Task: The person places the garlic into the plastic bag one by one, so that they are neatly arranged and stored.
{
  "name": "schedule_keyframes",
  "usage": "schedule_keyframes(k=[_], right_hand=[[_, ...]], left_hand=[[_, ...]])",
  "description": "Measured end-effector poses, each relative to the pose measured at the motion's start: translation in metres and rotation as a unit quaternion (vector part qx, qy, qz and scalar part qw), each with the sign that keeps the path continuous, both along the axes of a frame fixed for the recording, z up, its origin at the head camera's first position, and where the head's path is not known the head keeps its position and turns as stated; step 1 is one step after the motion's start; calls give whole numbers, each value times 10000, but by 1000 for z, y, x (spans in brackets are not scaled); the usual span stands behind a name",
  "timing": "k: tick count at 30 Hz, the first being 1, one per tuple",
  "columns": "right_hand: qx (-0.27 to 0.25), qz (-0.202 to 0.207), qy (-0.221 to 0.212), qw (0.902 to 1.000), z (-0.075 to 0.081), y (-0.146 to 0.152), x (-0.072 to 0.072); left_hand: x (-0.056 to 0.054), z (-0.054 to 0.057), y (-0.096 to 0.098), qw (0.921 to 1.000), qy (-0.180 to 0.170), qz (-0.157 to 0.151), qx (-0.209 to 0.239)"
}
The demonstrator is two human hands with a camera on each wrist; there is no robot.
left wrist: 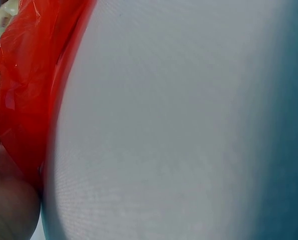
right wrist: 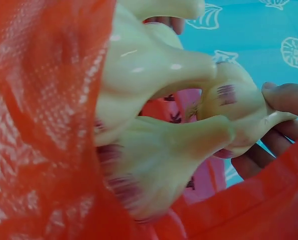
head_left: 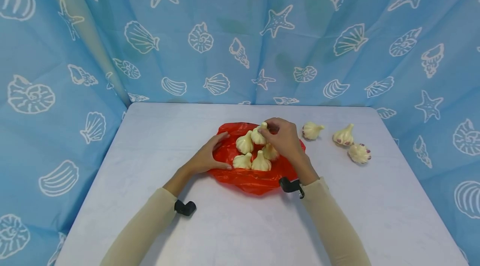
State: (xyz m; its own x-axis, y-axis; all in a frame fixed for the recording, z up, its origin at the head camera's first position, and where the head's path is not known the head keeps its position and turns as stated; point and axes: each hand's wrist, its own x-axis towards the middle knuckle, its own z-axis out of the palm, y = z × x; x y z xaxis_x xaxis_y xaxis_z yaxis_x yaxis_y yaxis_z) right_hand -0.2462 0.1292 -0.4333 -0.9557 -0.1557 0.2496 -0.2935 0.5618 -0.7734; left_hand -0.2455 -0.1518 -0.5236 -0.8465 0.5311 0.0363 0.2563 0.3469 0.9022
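A: Red plastic, thin and crinkled: that is the bag lying flat on the tabletop, with garlic bulbs heaped on it.

B: Where are the hands against that bag?

A: The left hand lies on the bag's left edge, fingers straight and pressing the plastic down, gripping nothing. The right hand reaches in from the bag's right side, its fingers curled round the held bulb at the far end of the heap.

B: How does that bulb lie?

A: The head view shows its pointed stem just past the fingertips, toward the bag's far edge. The right wrist view shows the fingers pinching it near the stem, the round body turned toward the other bulbs and touching or nearly touching them.

B: And the rest?

A: Four bulbs sit close together on the bag nearer the person; the front bulb stands stem up. Three loose bulbs lie on the bare tabletop right of the bag, the nearest one just beside the right hand. So the right hand is the nearer to both the heap's far end and the loose bulbs.
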Motion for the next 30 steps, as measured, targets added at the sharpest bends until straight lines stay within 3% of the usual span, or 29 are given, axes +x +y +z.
schedule_keyframes(k=[12,21,30], right_hand=[[430,-93,-773,9960,-10,-6,3],[575,28,-755,9955,-20,-8,7],[1015,205,-407,9938,-33,-9,8]], left_hand=[[0,1,0,10000,10,4,23],[1,1,0,10000,24,37,-22],[1,0,0,9997,-67,126,-183]])
